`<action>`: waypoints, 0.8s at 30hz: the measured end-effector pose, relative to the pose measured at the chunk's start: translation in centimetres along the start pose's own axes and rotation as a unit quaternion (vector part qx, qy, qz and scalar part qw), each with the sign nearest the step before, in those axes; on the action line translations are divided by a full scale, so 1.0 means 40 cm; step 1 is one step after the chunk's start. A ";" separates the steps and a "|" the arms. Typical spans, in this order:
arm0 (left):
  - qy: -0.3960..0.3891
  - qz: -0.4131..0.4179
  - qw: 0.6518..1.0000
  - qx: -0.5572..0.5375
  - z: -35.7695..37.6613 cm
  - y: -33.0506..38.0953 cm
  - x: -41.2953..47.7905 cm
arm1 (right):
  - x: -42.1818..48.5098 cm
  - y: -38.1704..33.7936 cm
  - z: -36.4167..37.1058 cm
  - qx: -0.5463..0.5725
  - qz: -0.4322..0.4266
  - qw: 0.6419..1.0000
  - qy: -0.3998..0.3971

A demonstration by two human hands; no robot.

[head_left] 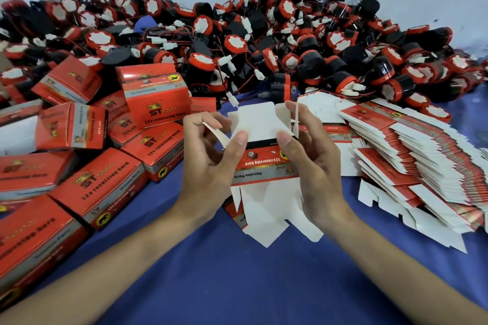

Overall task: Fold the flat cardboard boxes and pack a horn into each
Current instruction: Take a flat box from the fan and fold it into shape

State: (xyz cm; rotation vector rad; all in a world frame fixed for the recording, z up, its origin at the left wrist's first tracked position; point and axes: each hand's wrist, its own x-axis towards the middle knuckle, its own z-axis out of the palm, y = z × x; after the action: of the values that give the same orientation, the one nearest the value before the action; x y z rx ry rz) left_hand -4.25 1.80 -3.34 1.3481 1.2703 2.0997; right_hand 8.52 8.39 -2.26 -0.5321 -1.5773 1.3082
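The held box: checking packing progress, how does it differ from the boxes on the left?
The held box is half-formed, flaps open, white inside showing; the left boxes are closed. The held box is raised off the cloth; the left boxes lie piled on it. Both carry red print.

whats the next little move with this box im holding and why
Probably fold the two small side flaps inward, so the white top flap can close over them. The left hand and right hand pinch the box at its far end, thumbs on the top flap, and flaps at both ends stand open.
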 end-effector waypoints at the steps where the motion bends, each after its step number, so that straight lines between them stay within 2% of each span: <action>1: 0.000 0.000 1.000 -0.001 0.000 0.000 0.001 | 0.000 0.001 0.002 0.011 -0.005 1.000 0.006; 9: -0.002 0.011 1.000 0.026 0.004 0.001 0.002 | -0.002 0.006 0.009 0.002 0.004 1.000 0.010; 15: -0.092 -0.098 0.991 -0.016 0.002 0.001 0.003 | -0.010 0.026 0.014 -0.007 -0.013 0.999 0.036; 18: -0.106 -0.144 0.984 -0.017 0.002 -0.004 -0.001 | -0.009 0.028 0.016 -0.007 -0.024 0.999 0.044; 24: -0.110 -0.137 0.984 -0.039 -0.004 -0.007 -0.003 | 0.001 0.021 0.017 -0.028 0.006 0.999 0.030</action>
State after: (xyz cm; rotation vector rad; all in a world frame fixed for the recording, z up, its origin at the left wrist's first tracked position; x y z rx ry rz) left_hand -4.38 1.78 -3.65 1.2524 1.1914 1.7443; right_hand 7.69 8.34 -2.96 -0.6110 -1.5668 1.2484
